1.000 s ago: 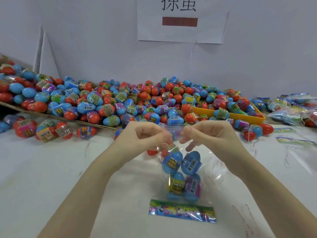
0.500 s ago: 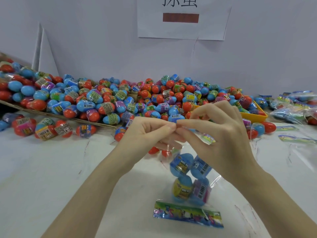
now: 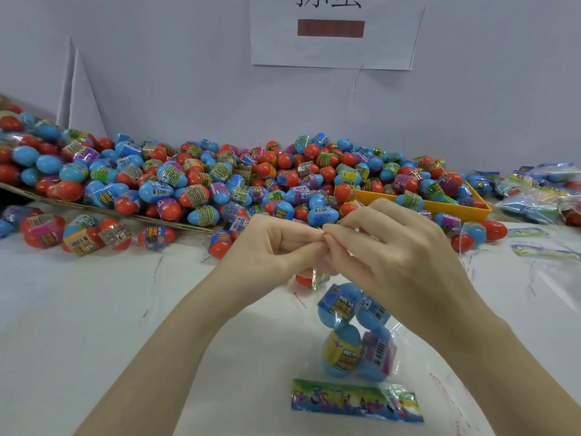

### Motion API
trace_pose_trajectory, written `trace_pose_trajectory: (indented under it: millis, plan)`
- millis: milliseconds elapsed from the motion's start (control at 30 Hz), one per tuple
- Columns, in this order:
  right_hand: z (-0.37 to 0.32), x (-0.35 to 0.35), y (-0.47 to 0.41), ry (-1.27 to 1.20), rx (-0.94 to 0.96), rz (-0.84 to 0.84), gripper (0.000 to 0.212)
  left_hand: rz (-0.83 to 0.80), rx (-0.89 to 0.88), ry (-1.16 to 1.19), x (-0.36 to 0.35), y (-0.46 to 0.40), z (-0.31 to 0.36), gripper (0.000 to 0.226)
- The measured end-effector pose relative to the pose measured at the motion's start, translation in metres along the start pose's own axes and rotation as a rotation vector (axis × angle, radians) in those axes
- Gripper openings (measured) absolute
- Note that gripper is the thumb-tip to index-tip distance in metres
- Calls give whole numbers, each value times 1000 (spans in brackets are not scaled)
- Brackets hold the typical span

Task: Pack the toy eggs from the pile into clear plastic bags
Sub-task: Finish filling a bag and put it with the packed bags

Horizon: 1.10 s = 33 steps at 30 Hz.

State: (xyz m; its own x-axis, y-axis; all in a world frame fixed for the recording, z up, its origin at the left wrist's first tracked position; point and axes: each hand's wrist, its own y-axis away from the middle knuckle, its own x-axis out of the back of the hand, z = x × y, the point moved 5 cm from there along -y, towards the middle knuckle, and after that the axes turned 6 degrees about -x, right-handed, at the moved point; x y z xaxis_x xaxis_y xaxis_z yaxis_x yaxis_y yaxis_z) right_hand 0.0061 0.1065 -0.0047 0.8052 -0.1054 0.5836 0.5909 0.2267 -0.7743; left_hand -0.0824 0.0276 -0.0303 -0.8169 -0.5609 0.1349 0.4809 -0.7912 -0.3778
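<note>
A clear plastic bag [image 3: 358, 335] with a colourful printed strip at its bottom hangs over the white table, holding several blue toy eggs. My left hand [image 3: 273, 247] and my right hand [image 3: 386, 250] meet above it, fingertips touching, and both pinch the bag's top edge. A big pile of blue and red toy eggs [image 3: 220, 184] stretches along the wall behind my hands. A red egg lies just behind the bag, partly hidden by my hands.
A yellow tray [image 3: 456, 209] sits under the right end of the pile. Filled bags [image 3: 540, 196] and flat empty bags [image 3: 544, 251] lie at the far right. A cardboard sheet [image 3: 94, 209] carries the pile's left part. Loose eggs [image 3: 78, 236] lie at the left.
My hands, apart at the bag's mouth a second ago, have come together and now pinch the top edge at one spot. The bag has shifted slightly to the right.
</note>
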Motion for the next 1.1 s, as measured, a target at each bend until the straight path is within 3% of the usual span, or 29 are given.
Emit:
trace_pose_trajectory:
  millis: [267, 500, 733, 967, 1100]
  plan:
    - [2, -3, 0, 35, -26, 18, 28, 7, -4, -2, -5, 0, -3, 32]
    - [7, -4, 1, -134, -48, -76, 29, 69, 24, 44, -1, -1, -4, 31]
    - [6, -5, 1, -80, -74, -63, 30, 55, 15, -19, -5, -1, -4, 33]
    - [4, -5, 2, -38, -64, -43, 25, 52, -33, -122, -8, -1, -5, 52]
    - [6, -6, 1, -48, -90, -40, 30, 55, -38, -156, -8, -2, -6, 48]
